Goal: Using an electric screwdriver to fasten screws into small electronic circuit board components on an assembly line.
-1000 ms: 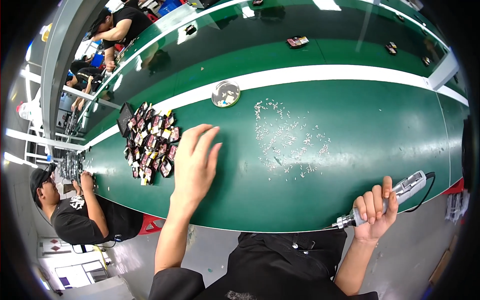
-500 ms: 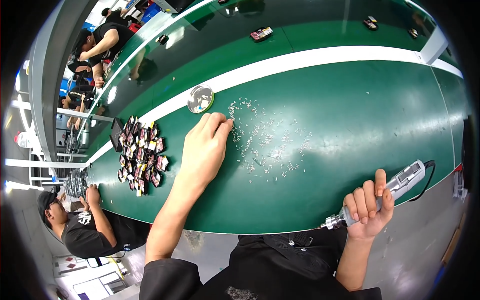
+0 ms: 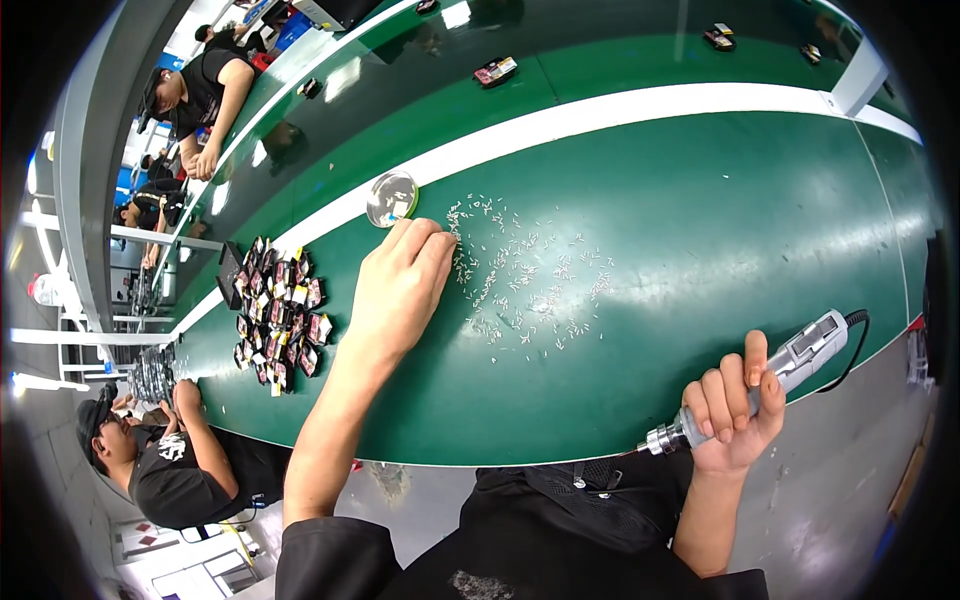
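My left hand [image 3: 400,285] reaches over the green table top [image 3: 680,230], fingers bent and pressed together at the left edge of a scatter of tiny silvery screw-like pieces [image 3: 545,298]. Whatever those fingertips pinch is too small to make out. Just beyond them stands a shallow round clear dish [image 3: 380,212] with small light and blue bits inside. Near the front edge, my right hand [image 3: 735,425] is wrapped around a grey electric screwdriver [image 3: 812,350], its bit pointing left and its cord trailing off to the right.
A heap of small black parts with coloured labels [image 3: 283,318] lies left of my forearm, beside a black tray [image 3: 230,276]. Behind a white rail [image 3: 620,105] runs a green belt carrying several similar parts. One co-worker [image 3: 175,460] sits at the left; others are farther back.
The table and its contents sit slightly farther left in view. My left hand keeps its pinched pose by the small pieces, and the screwdriver stays in my right. A far co-worker has straightened up.
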Available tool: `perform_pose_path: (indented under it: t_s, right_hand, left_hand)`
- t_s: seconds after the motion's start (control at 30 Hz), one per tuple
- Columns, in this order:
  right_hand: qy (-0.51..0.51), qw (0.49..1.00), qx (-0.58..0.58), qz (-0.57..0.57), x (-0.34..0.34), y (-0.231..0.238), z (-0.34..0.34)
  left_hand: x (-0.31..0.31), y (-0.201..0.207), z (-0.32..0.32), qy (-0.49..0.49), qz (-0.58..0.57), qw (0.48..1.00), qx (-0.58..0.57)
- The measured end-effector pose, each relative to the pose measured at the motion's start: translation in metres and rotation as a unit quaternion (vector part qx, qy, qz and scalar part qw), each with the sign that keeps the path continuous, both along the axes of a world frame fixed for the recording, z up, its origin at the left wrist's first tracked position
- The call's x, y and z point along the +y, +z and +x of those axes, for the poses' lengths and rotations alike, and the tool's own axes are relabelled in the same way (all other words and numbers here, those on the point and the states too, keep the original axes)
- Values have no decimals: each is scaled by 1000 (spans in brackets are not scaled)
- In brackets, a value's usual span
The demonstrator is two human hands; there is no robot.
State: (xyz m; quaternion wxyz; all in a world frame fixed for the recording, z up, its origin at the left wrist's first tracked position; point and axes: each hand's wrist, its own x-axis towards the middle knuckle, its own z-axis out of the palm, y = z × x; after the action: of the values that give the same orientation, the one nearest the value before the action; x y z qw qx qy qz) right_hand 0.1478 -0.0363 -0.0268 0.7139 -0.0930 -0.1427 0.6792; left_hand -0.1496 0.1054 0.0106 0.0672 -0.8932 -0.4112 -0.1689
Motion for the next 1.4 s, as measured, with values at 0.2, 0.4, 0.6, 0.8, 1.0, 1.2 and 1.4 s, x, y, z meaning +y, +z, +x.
perform_pose_path:
  t_s: [0.2,0.4,0.6,0.8,1.0,1.2,1.4]
  right_hand:
    - [-1,1000,-6,-4,-1,1,0]
    - [-5,1000,-11,-11,0,0,-1]
    - [-10,1000,-5,-12,-2,0,-1]
    - [-3,1000,-6,-9,-3,1,1]
    - [-3,1000,-7,-11,-1,0,0]
    - [-14,1000,-8,-23,1,4,-3]
    - [-22,999,-4,-30,1,5,-4]
  left_hand:
    - [-2,-1,1,2,7,1000,11]
    - [0,0,0,-19,31,997,75]
    - [5,-3,-3,-35,26,999,1]
    - [0,-6,-4,-4,16,997,-79]
    - [-29,-1,5,32,-49,977,-206]
    - [-41,-6,8,40,-74,961,-262]
    - [-44,-3,9,67,-101,958,-259]
